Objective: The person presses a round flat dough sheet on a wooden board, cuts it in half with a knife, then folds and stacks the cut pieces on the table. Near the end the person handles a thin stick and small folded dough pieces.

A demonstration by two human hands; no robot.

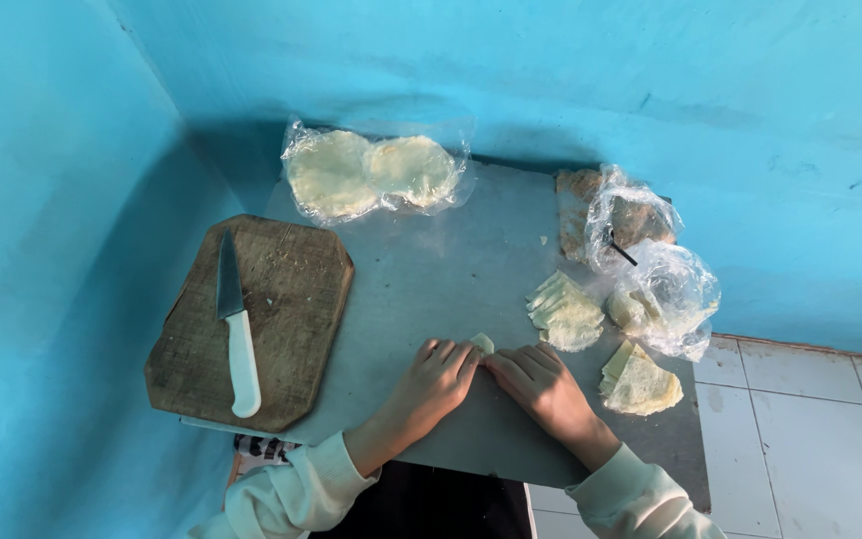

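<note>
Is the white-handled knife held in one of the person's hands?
No, the white-handled knife lies on the worn wooden cutting board, apart from the left hand and right hand.

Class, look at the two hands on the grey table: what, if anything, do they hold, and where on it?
Both hands, left hand and right hand, press a small pale dough piece with their fingertips; it is mostly hidden beneath them.

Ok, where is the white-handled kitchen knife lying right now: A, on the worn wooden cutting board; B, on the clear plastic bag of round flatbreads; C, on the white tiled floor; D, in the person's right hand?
A: the white-handled kitchen knife lies flat on the worn wooden cutting board, left of both hands, which touch neither.
</note>
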